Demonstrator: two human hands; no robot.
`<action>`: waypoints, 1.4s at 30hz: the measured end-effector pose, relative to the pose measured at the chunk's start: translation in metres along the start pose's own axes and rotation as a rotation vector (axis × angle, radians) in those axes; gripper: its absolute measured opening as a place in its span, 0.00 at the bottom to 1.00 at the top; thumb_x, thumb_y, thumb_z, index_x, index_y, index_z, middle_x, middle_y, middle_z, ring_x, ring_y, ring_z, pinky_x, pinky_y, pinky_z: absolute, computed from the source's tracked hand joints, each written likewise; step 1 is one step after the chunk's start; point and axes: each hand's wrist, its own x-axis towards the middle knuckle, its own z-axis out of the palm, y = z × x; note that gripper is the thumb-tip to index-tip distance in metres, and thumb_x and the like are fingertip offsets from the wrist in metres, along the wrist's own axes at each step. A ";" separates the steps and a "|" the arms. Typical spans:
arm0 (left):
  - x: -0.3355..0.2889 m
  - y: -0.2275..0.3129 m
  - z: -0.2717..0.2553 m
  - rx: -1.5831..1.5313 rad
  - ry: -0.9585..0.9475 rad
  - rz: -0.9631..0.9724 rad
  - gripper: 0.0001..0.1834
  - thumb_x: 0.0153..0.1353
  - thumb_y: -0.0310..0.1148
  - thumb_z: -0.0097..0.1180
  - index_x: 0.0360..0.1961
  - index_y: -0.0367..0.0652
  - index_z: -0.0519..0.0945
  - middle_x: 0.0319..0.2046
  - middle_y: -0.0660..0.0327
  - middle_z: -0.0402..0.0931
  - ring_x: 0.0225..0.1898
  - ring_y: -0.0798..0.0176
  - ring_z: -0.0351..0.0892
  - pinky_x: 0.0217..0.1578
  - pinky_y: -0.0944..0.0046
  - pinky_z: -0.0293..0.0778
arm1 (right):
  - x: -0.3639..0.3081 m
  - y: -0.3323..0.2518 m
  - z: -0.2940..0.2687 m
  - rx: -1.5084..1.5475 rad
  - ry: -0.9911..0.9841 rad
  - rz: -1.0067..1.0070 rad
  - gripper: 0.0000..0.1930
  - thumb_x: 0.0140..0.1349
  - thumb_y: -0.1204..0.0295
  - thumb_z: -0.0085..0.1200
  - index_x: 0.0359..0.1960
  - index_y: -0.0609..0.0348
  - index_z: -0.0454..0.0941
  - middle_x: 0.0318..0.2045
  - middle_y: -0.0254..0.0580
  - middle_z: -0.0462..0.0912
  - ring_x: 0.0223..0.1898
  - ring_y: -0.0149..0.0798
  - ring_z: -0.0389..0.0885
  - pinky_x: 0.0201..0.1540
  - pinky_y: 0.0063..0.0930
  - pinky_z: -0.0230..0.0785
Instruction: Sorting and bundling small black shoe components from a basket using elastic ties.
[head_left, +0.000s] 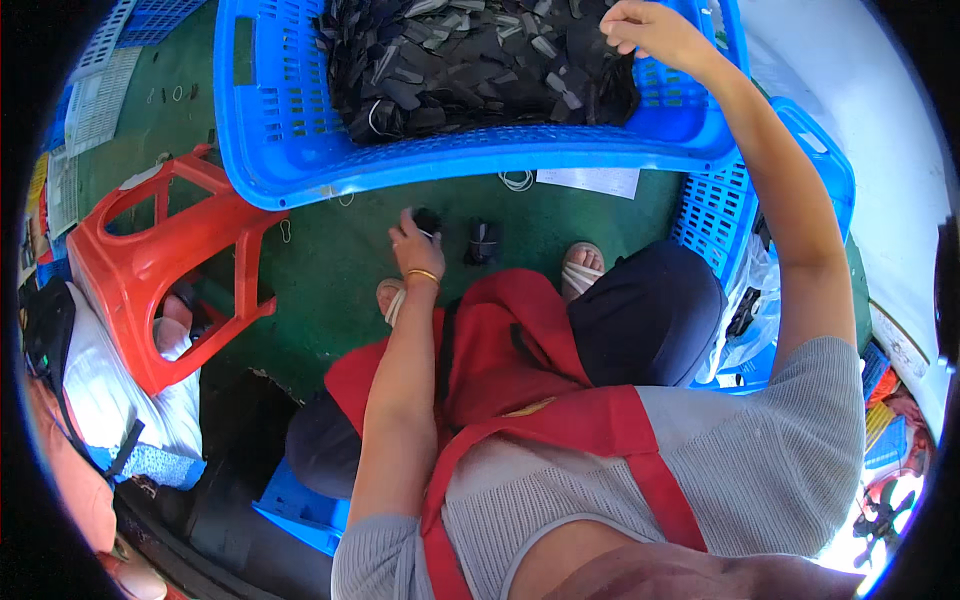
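My left hand (pixel 412 250) is low over the green floor, its fingers closed around a small bundle of black pieces (pixel 428 221). Just right of it, a second black bundle (pixel 483 243) with a thin band around it stands on the floor between my feet. Up at the right side of a big blue plastic crate (pixel 400 172), my right hand (pixel 655 32) is raised with its fingers curled together; whether anything small is in them is hidden. Many loose flat black pieces (pixel 470 70) fill the crate, and a banded bundle (pixel 384 118) lies at their near left edge.
A red plastic stool (pixel 160 262) lies tipped at the left, beside a white sack (pixel 125 390). Another blue crate (pixel 712 215) with plastic bags stands at my right. Pale rubber bands (pixel 516 181) and a paper sheet (pixel 590 181) lie under the crate's near edge.
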 end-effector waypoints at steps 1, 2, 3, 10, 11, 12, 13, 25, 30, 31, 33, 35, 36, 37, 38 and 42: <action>0.004 0.000 0.005 -0.004 -0.004 0.000 0.45 0.52 0.35 0.67 0.67 0.49 0.53 0.61 0.41 0.59 0.60 0.35 0.64 0.57 0.47 0.66 | 0.014 0.007 0.008 0.048 -0.094 0.112 0.14 0.65 0.61 0.52 0.41 0.59 0.80 0.32 0.38 0.83 0.34 0.33 0.81 0.38 0.25 0.74; 0.003 0.001 0.013 0.127 -0.129 -0.004 0.47 0.51 0.40 0.67 0.68 0.50 0.52 0.61 0.42 0.58 0.61 0.36 0.61 0.58 0.44 0.63 | 0.024 0.015 0.014 0.096 -0.189 0.226 0.14 0.65 0.61 0.52 0.41 0.59 0.80 0.33 0.38 0.83 0.34 0.33 0.81 0.38 0.25 0.75; -0.001 -0.003 0.019 0.256 -0.259 -0.023 0.48 0.51 0.44 0.67 0.69 0.51 0.52 0.62 0.44 0.57 0.63 0.38 0.58 0.59 0.41 0.60 | 0.032 0.015 0.020 0.094 -0.209 0.232 0.14 0.65 0.61 0.52 0.41 0.59 0.80 0.33 0.38 0.83 0.34 0.33 0.81 0.38 0.25 0.75; -0.030 0.051 0.024 0.198 -0.182 0.124 0.54 0.42 0.52 0.72 0.68 0.59 0.55 0.68 0.49 0.48 0.68 0.40 0.48 0.60 0.34 0.51 | 0.021 -0.043 0.022 0.200 -0.157 0.104 0.14 0.67 0.63 0.51 0.44 0.61 0.78 0.37 0.39 0.82 0.38 0.33 0.81 0.43 0.25 0.73; -0.035 0.047 0.029 0.195 -0.189 0.153 0.54 0.42 0.52 0.72 0.68 0.59 0.55 0.68 0.49 0.48 0.68 0.40 0.48 0.60 0.34 0.51 | 0.011 -0.050 0.025 0.211 -0.158 0.068 0.13 0.67 0.64 0.51 0.44 0.61 0.78 0.36 0.39 0.83 0.38 0.32 0.81 0.42 0.25 0.73; -0.040 0.034 0.041 0.240 -0.155 0.132 0.53 0.42 0.51 0.72 0.68 0.60 0.55 0.68 0.50 0.48 0.68 0.41 0.46 0.59 0.32 0.51 | -0.002 -0.067 0.033 0.172 -0.193 -0.001 0.13 0.66 0.65 0.51 0.44 0.61 0.78 0.35 0.40 0.83 0.38 0.32 0.81 0.41 0.25 0.73; -0.037 0.027 0.055 0.281 -0.115 0.115 0.52 0.41 0.49 0.73 0.67 0.61 0.56 0.68 0.50 0.48 0.69 0.41 0.45 0.58 0.30 0.51 | -0.016 -0.084 0.036 0.128 -0.224 -0.071 0.13 0.66 0.65 0.52 0.43 0.61 0.78 0.34 0.40 0.83 0.37 0.31 0.81 0.41 0.25 0.73; -0.030 0.118 -0.019 0.533 -0.391 0.443 0.42 0.50 0.49 0.66 0.65 0.55 0.62 0.65 0.50 0.58 0.67 0.44 0.56 0.60 0.42 0.61 | -0.180 -0.011 -0.084 0.568 0.958 -0.113 0.16 0.69 0.59 0.47 0.41 0.60 0.76 0.24 0.33 0.78 0.26 0.27 0.77 0.33 0.21 0.70; -0.058 0.209 -0.096 0.584 -0.684 0.773 0.23 0.57 0.43 0.61 0.52 0.45 0.74 0.48 0.54 0.77 0.49 0.51 0.77 0.48 0.57 0.73 | -0.283 0.079 -0.082 0.946 0.972 -0.200 0.11 0.69 0.68 0.47 0.37 0.64 0.77 0.30 0.38 0.77 0.32 0.34 0.75 0.33 0.30 0.68; -0.070 0.228 -0.116 0.507 -0.750 0.916 0.16 0.58 0.38 0.60 0.45 0.42 0.78 0.41 0.56 0.80 0.42 0.52 0.80 0.41 0.60 0.76 | -0.293 0.079 -0.067 0.954 0.982 -0.195 0.11 0.69 0.68 0.47 0.37 0.64 0.77 0.30 0.38 0.77 0.32 0.34 0.75 0.33 0.30 0.68; -0.083 0.259 -0.146 0.141 -0.606 1.322 0.06 0.57 0.28 0.61 0.35 0.40 0.80 0.34 0.58 0.82 0.34 0.54 0.81 0.33 0.61 0.75 | -0.320 0.059 -0.038 0.747 1.185 0.002 0.11 0.67 0.68 0.49 0.37 0.64 0.80 0.23 0.38 0.78 0.26 0.30 0.75 0.33 0.25 0.69; -0.082 0.273 -0.160 -0.014 -0.239 1.410 0.04 0.55 0.21 0.61 0.33 0.38 0.80 0.32 0.57 0.81 0.32 0.57 0.80 0.33 0.63 0.75 | -0.327 0.059 -0.007 0.434 1.238 0.148 0.12 0.69 0.71 0.46 0.36 0.68 0.80 0.23 0.38 0.78 0.26 0.30 0.76 0.31 0.23 0.68; -0.077 0.278 -0.159 -0.028 -0.112 1.339 0.05 0.56 0.20 0.60 0.35 0.37 0.80 0.33 0.56 0.81 0.32 0.58 0.80 0.34 0.63 0.75 | -0.329 0.058 -0.004 0.409 1.247 0.210 0.12 0.68 0.70 0.48 0.37 0.67 0.80 0.23 0.37 0.78 0.26 0.29 0.76 0.31 0.22 0.68; -0.071 0.282 -0.164 -0.026 0.020 1.250 0.06 0.56 0.20 0.59 0.36 0.36 0.80 0.34 0.55 0.81 0.33 0.60 0.80 0.36 0.64 0.74 | -0.330 0.067 -0.004 0.496 1.256 0.233 0.12 0.68 0.70 0.49 0.37 0.66 0.81 0.23 0.37 0.78 0.25 0.28 0.76 0.31 0.21 0.67; -0.065 0.284 -0.161 -0.039 0.049 1.234 0.09 0.54 0.21 0.61 0.37 0.37 0.80 0.34 0.55 0.80 0.34 0.59 0.79 0.37 0.63 0.74 | -0.336 0.083 -0.007 0.531 1.330 0.280 0.12 0.68 0.69 0.49 0.37 0.66 0.81 0.23 0.36 0.78 0.25 0.28 0.76 0.31 0.20 0.67; -0.055 0.275 -0.151 0.098 0.056 1.207 0.21 0.53 0.35 0.66 0.47 0.39 0.78 0.43 0.54 0.79 0.44 0.53 0.78 0.47 0.58 0.71 | -0.353 0.121 -0.024 0.710 1.556 0.307 0.13 0.68 0.67 0.48 0.36 0.65 0.80 0.22 0.35 0.76 0.23 0.28 0.73 0.28 0.21 0.65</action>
